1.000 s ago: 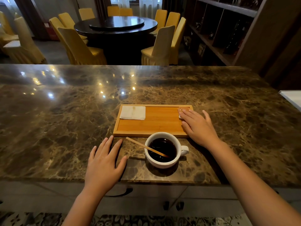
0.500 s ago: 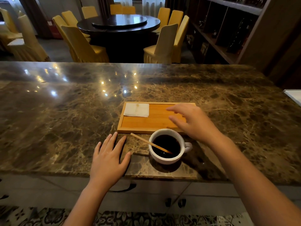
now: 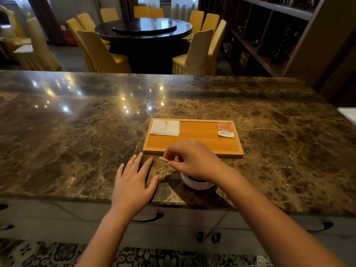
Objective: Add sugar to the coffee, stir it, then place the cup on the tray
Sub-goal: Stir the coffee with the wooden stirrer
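The right hand (image 3: 194,160) pinches the wooden stirrer (image 3: 163,159) above the cup (image 3: 194,183) near the tray (image 3: 192,151), the left hand (image 3: 133,182) lies spread flat, so stirring seems next, needing slow circles.

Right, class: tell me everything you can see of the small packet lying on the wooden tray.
The sugar packet is a small flat sachet, apparently paper, orange-brown on its upper part with pale specks and a white band with print too small to read along its lower edge. It lies flat and slightly skewed in the far right corner of the wooden tray. Neither hand touches it, and it is well apart from the folded napkin. Whether it is torn open cannot be told.
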### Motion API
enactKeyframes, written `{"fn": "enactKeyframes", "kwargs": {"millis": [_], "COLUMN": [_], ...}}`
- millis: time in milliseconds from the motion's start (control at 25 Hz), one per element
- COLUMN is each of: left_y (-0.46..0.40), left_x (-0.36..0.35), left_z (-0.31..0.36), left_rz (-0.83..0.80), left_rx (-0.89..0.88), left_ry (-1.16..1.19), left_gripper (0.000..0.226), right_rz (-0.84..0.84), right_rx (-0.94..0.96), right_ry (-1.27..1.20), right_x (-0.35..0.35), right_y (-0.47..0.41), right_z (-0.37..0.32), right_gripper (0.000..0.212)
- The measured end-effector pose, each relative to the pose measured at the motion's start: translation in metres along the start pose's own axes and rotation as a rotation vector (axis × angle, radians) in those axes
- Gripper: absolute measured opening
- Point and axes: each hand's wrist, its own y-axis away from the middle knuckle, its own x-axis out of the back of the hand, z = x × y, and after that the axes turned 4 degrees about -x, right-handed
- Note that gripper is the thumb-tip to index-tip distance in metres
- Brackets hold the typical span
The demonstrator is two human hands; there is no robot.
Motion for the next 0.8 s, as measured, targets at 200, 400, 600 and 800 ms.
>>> {"fn": "enactKeyframes", "kwargs": {"millis": [200, 400, 600, 800], "left_y": [0.000, 0.001, 0.001, 0.000], "left_x": [0.001, 0.001, 0.002, 0.002], "left_z": [0.001, 0.000, 0.000, 0.001], "left_rz": [0.000, -0.002, 0.005, 0.005], "left_rx": [0.000, -0.002, -0.005, -0.006], "left_ry": [0.014, 0.006, 0.013, 0.018], "left_gripper": [0.062, 0.059, 0.061, 0.062], "right_rz": [0.112, 0.304, 0.346, 0.358], "right_rx": [-0.124, -0.245, -0.302, -0.306], "right_ry": [-0.201, -0.363, -0.498, -0.691], "right_x": [0.027, 0.060, 0.064, 0.042], "right_y": [0.011, 0.037, 0.066, 0.081], "right_z": [0.012, 0.041, 0.054, 0.049], "right_gripper": [0.007, 0.004, 0.006, 0.008]}}
